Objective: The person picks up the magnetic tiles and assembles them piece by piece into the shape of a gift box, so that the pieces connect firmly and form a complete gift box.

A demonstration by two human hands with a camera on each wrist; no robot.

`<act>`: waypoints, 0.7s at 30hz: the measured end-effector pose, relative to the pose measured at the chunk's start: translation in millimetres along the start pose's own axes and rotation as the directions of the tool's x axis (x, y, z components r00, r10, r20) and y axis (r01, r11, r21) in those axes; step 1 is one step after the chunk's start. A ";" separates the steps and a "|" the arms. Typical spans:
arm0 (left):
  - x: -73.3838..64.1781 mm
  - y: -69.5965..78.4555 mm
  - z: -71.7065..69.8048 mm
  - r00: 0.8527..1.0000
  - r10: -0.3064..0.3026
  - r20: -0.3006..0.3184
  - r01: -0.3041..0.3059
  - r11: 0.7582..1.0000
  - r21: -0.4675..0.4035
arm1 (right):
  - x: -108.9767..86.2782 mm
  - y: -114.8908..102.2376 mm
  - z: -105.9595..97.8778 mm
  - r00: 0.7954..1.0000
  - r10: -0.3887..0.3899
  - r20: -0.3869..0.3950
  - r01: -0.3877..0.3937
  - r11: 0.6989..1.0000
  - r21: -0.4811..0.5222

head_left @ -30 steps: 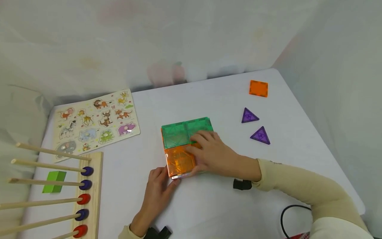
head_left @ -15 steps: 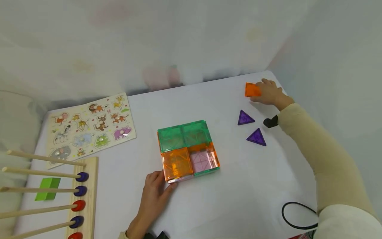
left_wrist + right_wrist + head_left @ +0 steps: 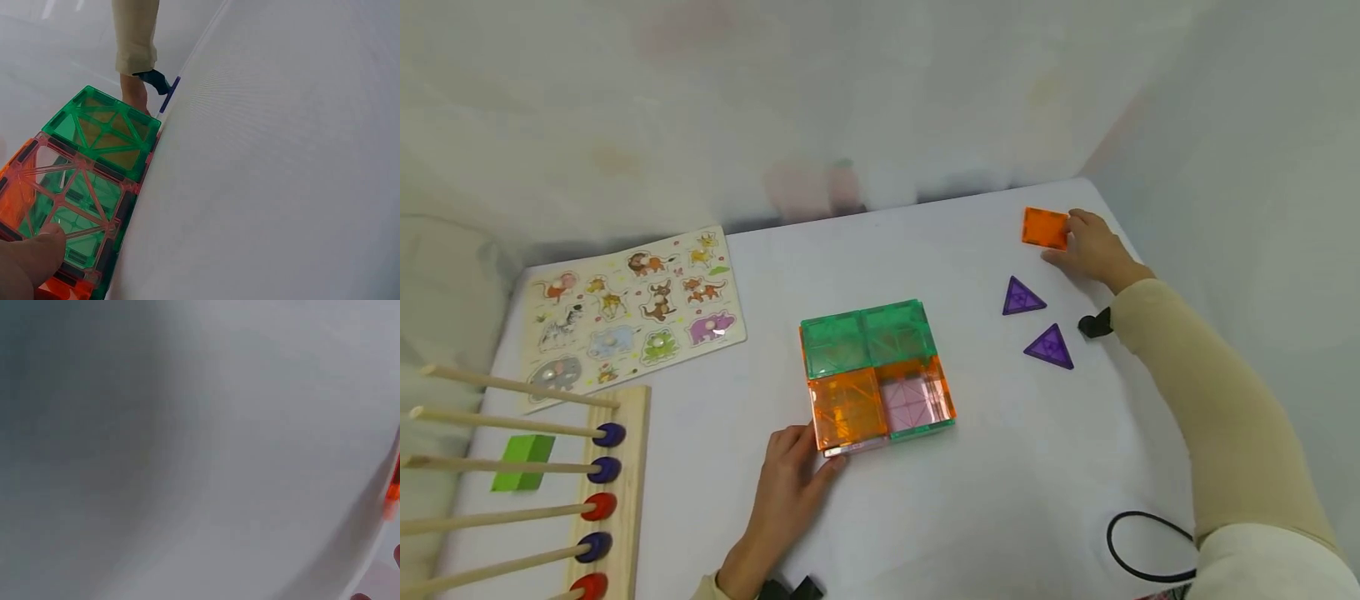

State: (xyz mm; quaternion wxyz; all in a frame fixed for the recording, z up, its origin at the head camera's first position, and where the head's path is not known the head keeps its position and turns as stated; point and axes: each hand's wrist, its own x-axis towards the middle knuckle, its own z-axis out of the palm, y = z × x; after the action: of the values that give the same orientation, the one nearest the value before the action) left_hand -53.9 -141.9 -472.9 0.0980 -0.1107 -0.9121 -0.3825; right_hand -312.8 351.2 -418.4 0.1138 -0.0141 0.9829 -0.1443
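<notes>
A low box of see-through magnetic tiles (image 3: 850,408) sits mid-table. Two green squares and one orange square form part of its top; the front-right quarter is uncovered, showing a pink tile inside. My left hand (image 3: 790,487) holds its front-left corner, and in the left wrist view the thumb (image 3: 47,250) presses a pink side tile (image 3: 69,194). At the far right, my right hand (image 3: 1097,246) pinches the right edge of a loose orange magnetic tile (image 3: 1043,227). Only a sliver of this orange tile (image 3: 394,487) enters the right wrist view.
Two purple triangle tiles (image 3: 1022,297) lie right of the box, below the right hand. At left are an animal peg puzzle (image 3: 640,312), a wooden rack (image 3: 625,500) with upright pegs and rings, and a green block (image 3: 523,462). A black cable (image 3: 1150,575) curves at front right.
My right hand has left the box top and reached to the orange tile at far right, then shifted from over the tile to its right edge. My left hand keeps to the box corner.
</notes>
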 end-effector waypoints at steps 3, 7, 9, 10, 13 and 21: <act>0.8 0.6 1.4 1.000 0.006 0.015 -0.006 1.000 0.001 | 0.7 2.1 0.8 1.000 -0.009 0.010 0.009 1.000 0.025; 2.6 0.5 3.5 0.999 0.016 0.029 -0.016 1.000 0.003 | 1.4 5.2 2.0 1.000 -0.006 -0.025 0.007 0.999 0.038; 3.6 0.7 4.3 0.999 0.024 0.029 -0.024 1.000 0.003 | 0.1 5.6 0.6 0.999 0.009 -0.045 -0.008 1.000 0.017; 4.1 0.7 4.6 0.999 0.028 0.028 -0.028 1.000 0.003 | -1.3 5.1 -0.8 0.998 0.021 -0.053 -0.021 1.000 -0.011; 4.8 0.9 4.3 0.999 0.040 0.026 -0.040 0.999 0.001 | -8.5 0.2 -5.1 0.993 0.049 -0.105 -0.059 0.994 -0.096; 1.4 -0.5 -0.2 0.999 0.034 0.035 -0.034 0.999 -0.001 | -86.7 -96.8 -14.5 0.820 -0.308 -0.482 0.378 0.924 0.053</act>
State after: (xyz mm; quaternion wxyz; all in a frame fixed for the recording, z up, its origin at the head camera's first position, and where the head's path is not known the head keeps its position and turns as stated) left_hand -55.4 -142.2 -472.7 0.0882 -0.1329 -0.9115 -0.3792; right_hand -232.2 267.8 -358.1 -0.1519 -0.1479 0.9491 -0.2332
